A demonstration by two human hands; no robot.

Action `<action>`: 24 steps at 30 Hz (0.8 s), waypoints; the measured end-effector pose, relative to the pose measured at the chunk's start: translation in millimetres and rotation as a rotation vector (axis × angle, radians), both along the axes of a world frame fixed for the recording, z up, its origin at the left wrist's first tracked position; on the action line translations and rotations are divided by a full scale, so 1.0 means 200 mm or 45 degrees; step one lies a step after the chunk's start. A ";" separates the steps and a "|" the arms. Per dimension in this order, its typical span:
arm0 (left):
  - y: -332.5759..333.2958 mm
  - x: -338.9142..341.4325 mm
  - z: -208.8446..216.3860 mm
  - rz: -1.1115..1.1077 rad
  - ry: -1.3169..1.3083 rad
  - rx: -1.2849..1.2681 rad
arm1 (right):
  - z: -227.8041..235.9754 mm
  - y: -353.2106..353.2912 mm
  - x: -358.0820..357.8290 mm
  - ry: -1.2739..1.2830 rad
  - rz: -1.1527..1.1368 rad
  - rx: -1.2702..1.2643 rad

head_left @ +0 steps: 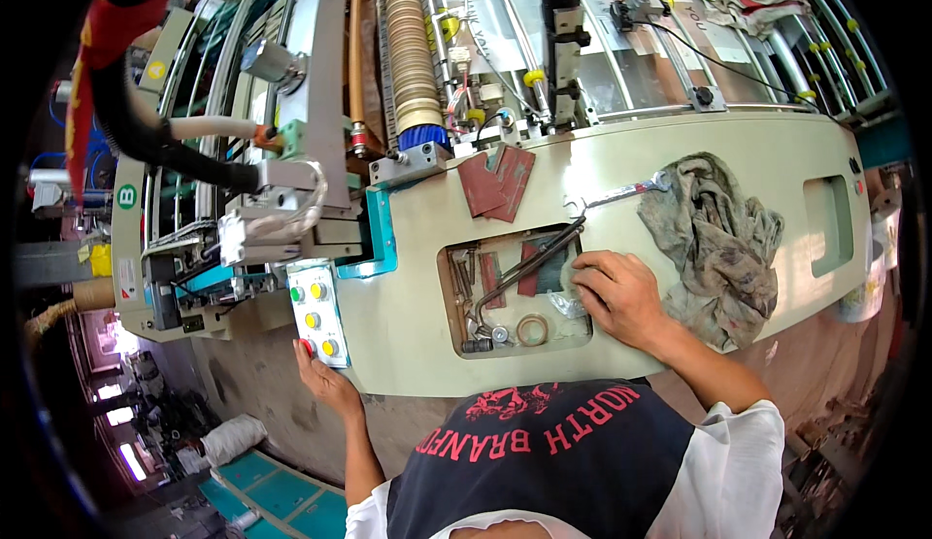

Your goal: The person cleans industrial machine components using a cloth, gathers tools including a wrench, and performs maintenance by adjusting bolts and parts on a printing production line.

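My left hand [328, 384] is at the lower edge of a small white control panel [324, 312]. Its fingers are stretched out, and a fingertip is at the red button [307, 346]. Green and yellow buttons sit higher on that panel. My right hand [623, 298] rests, fingers loosely bent and apart, at the right rim of a recessed tray [449, 345] in the machine's cream cover. The tray holds a roll of tape [532, 330], dark hex keys [532, 265], reddish strips and small metal parts. Nothing shows in either hand.
A crumpled grey rag [714, 248] lies right of my right hand. Beyond the tray are a metal spanner [621, 192] and reddish-brown flat pieces [496, 183]. Rollers and rods [413, 53] run across the machine's far side. A black hose [160, 141] hangs at left.
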State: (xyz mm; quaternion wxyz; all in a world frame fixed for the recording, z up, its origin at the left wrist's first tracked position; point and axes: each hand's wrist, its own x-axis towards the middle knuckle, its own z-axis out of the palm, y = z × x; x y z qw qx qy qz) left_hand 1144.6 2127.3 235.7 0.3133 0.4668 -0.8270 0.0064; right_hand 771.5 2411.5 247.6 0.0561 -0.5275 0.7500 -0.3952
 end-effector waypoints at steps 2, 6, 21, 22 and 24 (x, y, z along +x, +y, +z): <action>0.00 -0.01 0.01 0.001 0.005 0.024 | 0.02 0.00 0.00 0.012 -0.020 0.025; 0.01 -0.01 0.00 0.001 0.036 0.037 | 0.02 0.00 -0.01 0.030 -0.011 0.035; -0.02 0.04 -0.02 -0.042 0.074 0.015 | 0.00 -0.01 0.02 0.046 -0.033 0.033; -0.03 0.02 -0.03 -0.036 0.082 0.034 | -0.01 0.00 0.01 0.051 -0.036 0.025; -0.04 -0.02 -0.05 -0.028 0.114 0.079 | -0.04 0.02 0.01 0.073 -0.093 0.032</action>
